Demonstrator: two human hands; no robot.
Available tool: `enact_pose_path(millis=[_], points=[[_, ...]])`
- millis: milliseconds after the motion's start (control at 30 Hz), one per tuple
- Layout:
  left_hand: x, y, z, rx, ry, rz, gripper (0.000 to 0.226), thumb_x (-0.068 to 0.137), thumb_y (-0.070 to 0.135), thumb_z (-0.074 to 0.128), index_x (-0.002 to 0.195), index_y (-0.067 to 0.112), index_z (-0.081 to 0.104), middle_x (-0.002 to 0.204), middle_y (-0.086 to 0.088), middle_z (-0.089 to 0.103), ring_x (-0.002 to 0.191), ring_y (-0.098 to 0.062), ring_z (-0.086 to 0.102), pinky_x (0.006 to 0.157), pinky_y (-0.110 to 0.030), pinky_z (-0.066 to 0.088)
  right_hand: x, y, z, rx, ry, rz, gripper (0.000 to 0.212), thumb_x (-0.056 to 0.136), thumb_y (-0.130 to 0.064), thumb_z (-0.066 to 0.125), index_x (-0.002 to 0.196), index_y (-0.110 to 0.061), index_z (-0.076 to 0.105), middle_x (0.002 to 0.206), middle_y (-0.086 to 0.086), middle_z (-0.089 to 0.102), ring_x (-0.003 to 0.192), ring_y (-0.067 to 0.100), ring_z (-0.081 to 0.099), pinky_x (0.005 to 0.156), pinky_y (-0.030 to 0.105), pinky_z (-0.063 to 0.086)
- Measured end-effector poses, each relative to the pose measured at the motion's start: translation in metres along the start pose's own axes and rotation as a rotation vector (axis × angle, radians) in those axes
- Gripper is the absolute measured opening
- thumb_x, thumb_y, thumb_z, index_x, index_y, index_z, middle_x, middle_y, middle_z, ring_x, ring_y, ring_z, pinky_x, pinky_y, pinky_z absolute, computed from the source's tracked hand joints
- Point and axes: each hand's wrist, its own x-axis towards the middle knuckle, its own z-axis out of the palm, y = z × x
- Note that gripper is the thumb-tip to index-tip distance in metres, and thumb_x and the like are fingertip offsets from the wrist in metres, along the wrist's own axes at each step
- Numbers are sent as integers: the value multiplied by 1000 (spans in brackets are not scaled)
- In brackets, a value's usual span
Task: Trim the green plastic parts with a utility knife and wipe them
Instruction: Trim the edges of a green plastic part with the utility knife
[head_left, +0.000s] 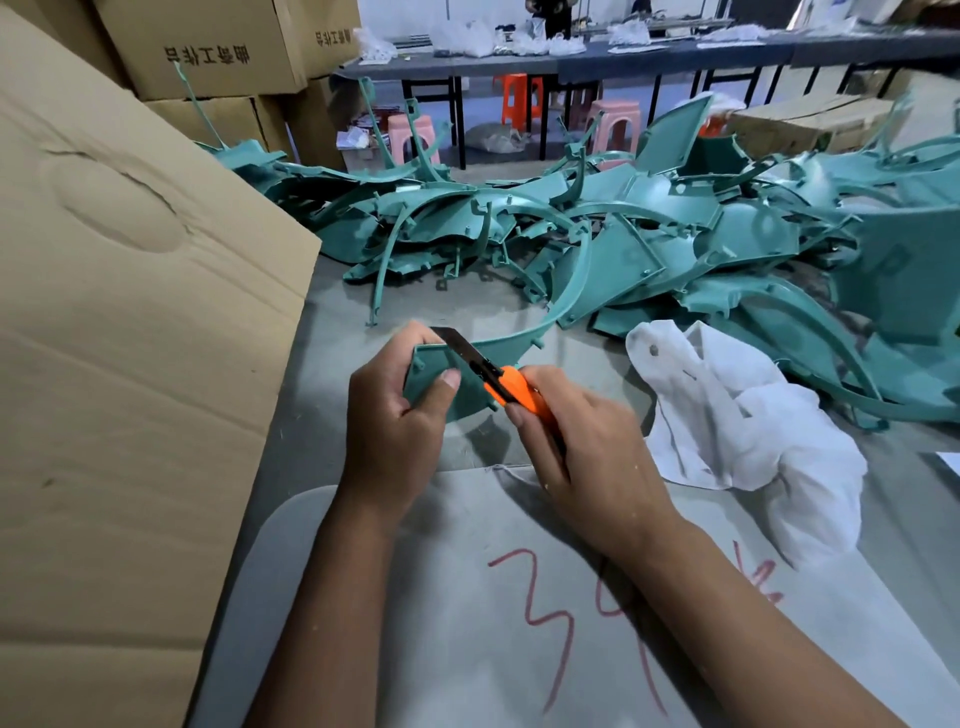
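Grey sheet (467, 597) at the desk's near edge, red handwritten "34" on it. Just past it, left hand (395, 426) grips a green plastic part (431, 371), thumb on its face. Right hand (587, 447) curled round an orange utility knife (511, 387), blade laid on the part's top edge. White cloth (743, 410) crumpled right of the hands. Pile of green parts (597, 223) across the desk's (332, 395) far side, uncountable. Cardboard boxes (208, 47) far left, print unreadable, contents hidden. Three plastic stools behind.
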Motion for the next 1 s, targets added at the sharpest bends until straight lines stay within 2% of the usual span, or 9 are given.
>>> enact_pose_path(millis=[167, 267, 367, 500, 600, 700, 833, 933, 1000], points=[[1, -1, -6, -118, 189, -33, 5, 68, -4, 44, 66, 1, 42, 60, -12, 38, 58, -16, 35, 49, -31, 24, 3, 20, -10, -77, 231, 177, 6, 106, -19, 57, 103, -16, 61, 65, -20, 41, 60, -1, 51, 55, 13, 35], [3, -8, -15, -116, 262, -19, 9, 67, -7, 41, 61, -2, 36, 59, -15, 30, 59, -14, 28, 52, -35, 18, 7, 53, -24, -253, 284, 431, 11, 103, -21, 60, 95, -14, 61, 63, 0, 52, 55, 18, 44, 57, 35, 30], [4, -12, -22, -175, 329, -34, 10, 64, -6, 39, 61, 3, 37, 60, -20, 29, 60, -18, 28, 54, -37, 18, 4, 71, -33, -334, 294, 548, 14, 103, -26, 57, 98, -13, 63, 65, 7, 53, 56, 31, 44, 56, 34, 33], [6, -17, -25, -253, 382, -62, 10, 61, -5, 39, 61, 6, 37, 63, -24, 27, 61, -23, 25, 55, -39, 16, 2, 75, -39, -367, 338, 589, 17, 103, -29, 55, 102, -14, 65, 67, 3, 55, 59, 28, 46, 58, 34, 29], [8, -21, -26, -245, 432, -83, 18, 61, -4, 38, 59, 14, 36, 59, -12, 26, 61, -20, 24, 55, -37, 15, 2, 67, -37, -316, 358, 550, 18, 103, -33, 57, 109, -18, 64, 72, 6, 62, 63, 32, 52, 59, 35, 34], [10, -22, -25, -267, 504, -120, 22, 61, -4, 38, 61, 17, 33, 57, 6, 27, 60, -13, 21, 53, -33, 12, 0, 53, -29, -427, 202, 455, 22, 101, -41, 59, 114, -24, 64, 92, 2, 69, 74, 25, 55, 65, 36, 43], [14, -19, -21, -478, 566, -233, 25, 55, -2, 36, 56, 22, 31, 62, 1, 20, 69, -28, 11, 61, -41, 9, 3, 37, -17, -501, -111, 410, 45, 98, -63, 49, 120, -29, 67, 108, -2, 64, 97, 19, 51, 83, 38, 44], [15, -17, -15, -536, 602, -331, 25, 55, -2, 36, 55, 23, 34, 65, -4, 22, 69, -27, 16, 62, -39, 14, 6, 30, -29, -558, 19, 404, 47, 97, -63, 48, 114, -27, 72, 109, 3, 64, 109, 26, 47, 91, 43, 42], [15, -18, -10, -565, 648, -454, 22, 57, 1, 40, 55, 22, 44, 66, 0, 38, 67, -20, 32, 63, -33, 27, 8, 35, -45, -699, 155, 544, 38, 93, -55, 61, 112, -25, 71, 113, 9, 61, 115, 33, 44, 93, 47, 40]])
